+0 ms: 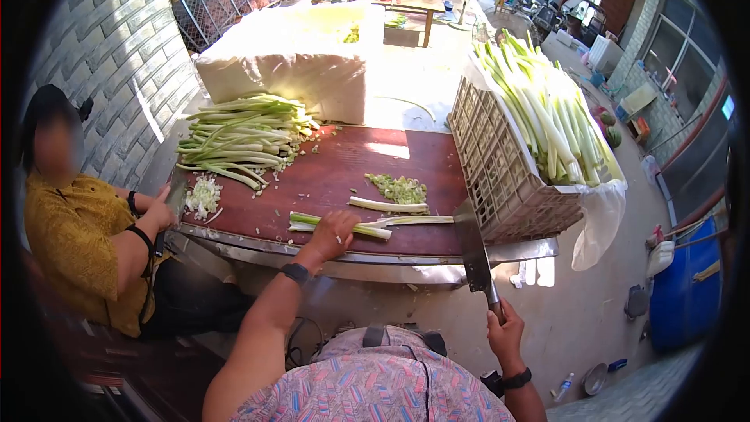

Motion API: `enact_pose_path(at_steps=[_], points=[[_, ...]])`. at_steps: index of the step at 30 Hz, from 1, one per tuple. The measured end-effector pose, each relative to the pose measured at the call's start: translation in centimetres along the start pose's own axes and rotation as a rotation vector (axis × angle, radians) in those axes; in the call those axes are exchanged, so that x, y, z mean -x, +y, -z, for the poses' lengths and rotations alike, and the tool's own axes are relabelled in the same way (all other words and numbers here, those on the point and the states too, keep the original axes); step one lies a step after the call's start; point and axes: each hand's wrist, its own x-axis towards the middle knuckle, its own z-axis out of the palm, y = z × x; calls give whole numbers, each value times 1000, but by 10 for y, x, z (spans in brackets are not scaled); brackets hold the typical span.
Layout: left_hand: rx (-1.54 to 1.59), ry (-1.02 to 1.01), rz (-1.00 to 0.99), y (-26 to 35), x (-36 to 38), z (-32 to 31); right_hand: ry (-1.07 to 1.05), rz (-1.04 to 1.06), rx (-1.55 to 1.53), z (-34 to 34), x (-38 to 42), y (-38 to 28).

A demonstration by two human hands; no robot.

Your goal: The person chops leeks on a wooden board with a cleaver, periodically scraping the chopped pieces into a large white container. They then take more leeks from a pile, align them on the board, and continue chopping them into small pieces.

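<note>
My left hand (336, 234) is closed over cut green onion stalks (303, 222) lying near the front edge of the red-brown table (336, 180). In my right hand (506, 334) is the handle of a cleaver (473, 248), its wide blade reaching up over the table's right end. Between the two lies a thin white stalk (422, 219), running toward the blade. Just behind, another pale stalk piece (383, 205) rests in front of a heap of chopped green onion (398, 187).
A plastic crate (504, 180) full of long green onions (539, 101) stands right. At the back left are a green onion pile (242, 137) and a large white-covered block (289, 70). A person in a yellow top (86, 242) sits left, hands beside chopped white bits (203, 197).
</note>
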Motion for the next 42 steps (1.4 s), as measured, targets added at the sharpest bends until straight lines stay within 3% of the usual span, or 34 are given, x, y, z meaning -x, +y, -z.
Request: enact_pose_path(at_steps=[6,10,12,15,17,27,30,33,35,38,42], points=[[54,-57,-12,20,-13,2,24,25,31,-7,0,5],[140,31,-44,56,-56,-22,32,64,-55,-10,-3,9],[169,31,-68,70,-74,-43,-18,-94,-174,-7,-2,-5],[150,57,-126,83,-92,-75,-25,-164,-188,-5,-2,-13],[41,-74,-84,89,-94,-86,-13,-150,-182,-7,-1,-12],[115,-112,-87,85,-80,-67,-14,-155,-193,-10,1,-14],[56,-276,-45,75,-73,-67,-32,-187,-212,-8,2,-22],[70,-245,-48,54,-60,-49,-12,-154,-217,-11,2,-14],[44,-47,-89,47,-58,-30,-10,-134,-208,-13,3,-11],[-46,61,-75,43,-61,-28,-1,-72,-172,-15,1,-5],[27,7,-58,39,-52,-39,35,69,-42,-16,-3,9]])
